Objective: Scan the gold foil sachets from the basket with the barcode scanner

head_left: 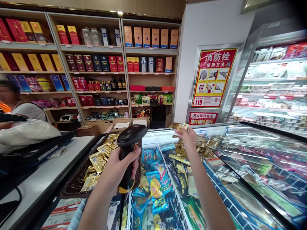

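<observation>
My left hand (pixel 117 169) is wrapped round the handle of a black barcode scanner (pixel 131 134) with yellow trim. The scanner is upright over the open chest freezer, beside a brown woven basket (pixel 74 185) of gold foil packets (pixel 99 161). Toward the freezer's far edge, my right hand (pixel 188 137) is closed on a gold foil packet (pixel 178 126); whether it has more than one, I cannot tell. Below and beside that hand lies a pile of gold packets (pixel 207 145). Blue ice-cream packets (pixel 155 187) fill the wire compartment between my arms.
White wire dividers (pixel 171 188) split the freezer, and a glass lid (pixel 263 159) covers its right side. At left, a person (pixel 28 108) stands behind a counter (pixel 79 147) bearing a white plastic bag (pixel 31 132). Shelves of boxes (pixel 96 64) line the back wall.
</observation>
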Available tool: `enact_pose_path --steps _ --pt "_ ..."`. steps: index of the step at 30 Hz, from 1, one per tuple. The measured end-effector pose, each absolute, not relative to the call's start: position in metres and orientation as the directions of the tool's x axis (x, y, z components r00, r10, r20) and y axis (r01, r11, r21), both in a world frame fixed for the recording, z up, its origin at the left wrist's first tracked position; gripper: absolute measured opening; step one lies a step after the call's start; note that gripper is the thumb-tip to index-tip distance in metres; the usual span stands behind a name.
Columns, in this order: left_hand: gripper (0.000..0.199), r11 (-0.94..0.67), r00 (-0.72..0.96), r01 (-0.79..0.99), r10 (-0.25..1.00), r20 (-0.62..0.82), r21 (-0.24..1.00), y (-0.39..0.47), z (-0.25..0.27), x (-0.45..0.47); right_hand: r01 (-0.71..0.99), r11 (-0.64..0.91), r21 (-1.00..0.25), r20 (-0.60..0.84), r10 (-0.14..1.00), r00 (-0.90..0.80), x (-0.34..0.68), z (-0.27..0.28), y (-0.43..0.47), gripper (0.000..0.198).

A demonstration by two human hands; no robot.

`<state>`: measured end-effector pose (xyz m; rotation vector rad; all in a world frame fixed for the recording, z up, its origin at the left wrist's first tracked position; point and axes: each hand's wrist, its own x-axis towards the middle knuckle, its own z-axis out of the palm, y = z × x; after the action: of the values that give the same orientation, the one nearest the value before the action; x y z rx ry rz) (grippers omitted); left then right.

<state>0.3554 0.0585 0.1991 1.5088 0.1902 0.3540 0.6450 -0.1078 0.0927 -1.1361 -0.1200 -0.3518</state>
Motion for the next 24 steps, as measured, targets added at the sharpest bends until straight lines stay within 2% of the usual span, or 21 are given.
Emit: enact_pose_path --steps 2,3,7,12,15,18,19,21,24 --pt "0.031 0.023 0.935 -0.109 0.341 0.095 0.994 0.062 0.199 0.356 0.321 0.493 -0.808 0.176 -0.317 0.932 0.656 0.083 -0.114 0.026" --pt "0.032 0.023 0.934 -0.111 0.344 0.097 0.994 0.063 0.198 0.357 0.271 0.542 -0.796 0.107 -0.314 0.943 0.660 0.077 -0.114 0.026" --pt "0.034 0.016 0.926 -0.119 0.363 0.105 0.993 0.064 0.196 0.358 0.021 0.612 -0.791 -0.085 -0.144 0.986 0.662 0.056 -0.096 0.025" --pt "0.032 -0.012 0.930 -0.103 0.353 0.100 0.995 0.066 0.196 0.354 -0.063 0.564 -0.823 -0.033 0.064 0.997 0.646 0.057 -0.067 0.017" --pt "0.030 -0.005 0.925 -0.115 0.365 0.109 0.993 0.070 0.197 0.351 0.001 0.425 -0.905 0.078 0.164 0.983 0.631 0.064 -0.056 0.022" --pt "0.028 0.022 0.919 -0.138 0.375 0.120 0.990 0.073 0.199 0.347 0.210 0.149 -0.966 0.241 0.230 0.943 0.612 0.067 -0.044 0.022" --pt "0.028 0.025 0.919 -0.142 0.374 0.122 0.990 0.074 0.200 0.346 0.315 0.029 -0.949 0.312 0.258 0.915 0.605 0.067 -0.039 0.021" --pt "0.028 0.025 0.922 -0.144 0.367 0.125 0.989 0.076 0.200 0.345 0.510 -0.192 -0.839 0.427 0.348 0.834 0.590 0.064 -0.030 0.023" --pt "0.028 0.016 0.923 -0.142 0.364 0.127 0.990 0.077 0.200 0.344 0.661 -0.346 -0.666 0.467 0.499 0.731 0.569 0.058 -0.017 0.028"
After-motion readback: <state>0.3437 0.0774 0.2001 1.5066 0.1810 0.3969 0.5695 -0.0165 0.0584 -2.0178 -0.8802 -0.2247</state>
